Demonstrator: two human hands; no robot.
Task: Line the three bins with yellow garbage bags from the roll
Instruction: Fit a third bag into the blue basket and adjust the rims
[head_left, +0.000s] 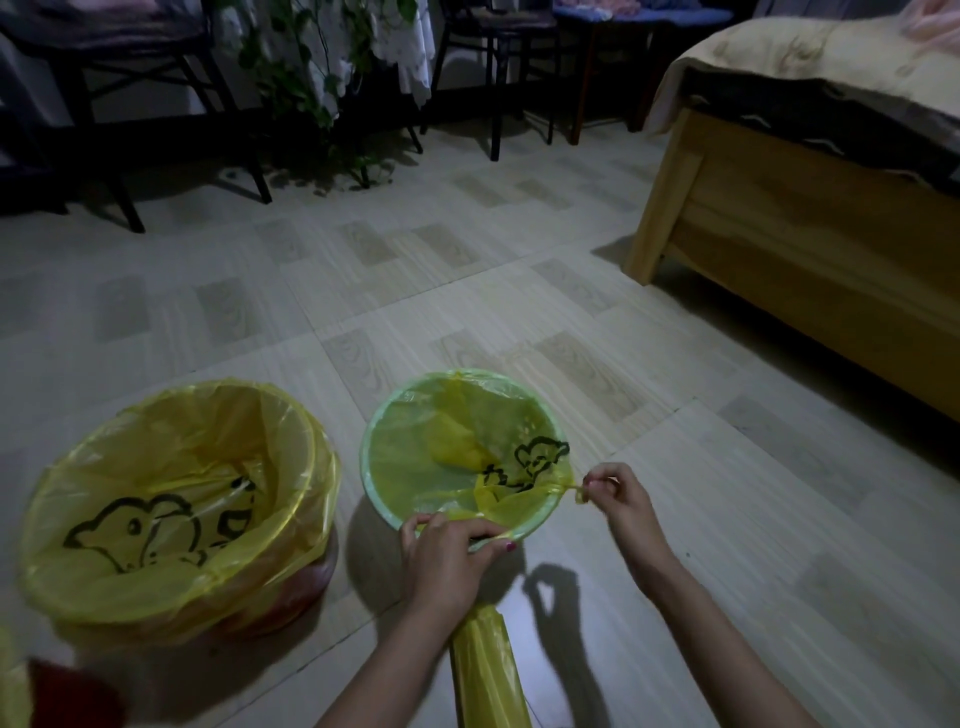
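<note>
The left hand (447, 551) grips thin, crinkled yellow bag (462, 457) plastic over the near rim of the round green bin (371, 467), while the right hand (618, 499) pinches a twisted corner just beyond its right rim. Left of both hands stands a wider round bin (291, 597), already lined with a glossy printed bag. Beneath the left wrist a yellow roll (485, 670) runs lengthwise toward the person.

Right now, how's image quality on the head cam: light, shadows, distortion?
Head view: dim overall, far furniture nearly black; light pools on the floor tiles. Hard shadow of the right hand falls on the floor below it. Wide-angle bending shows at the bed frame. Green bin and left hand read sharp.
</note>
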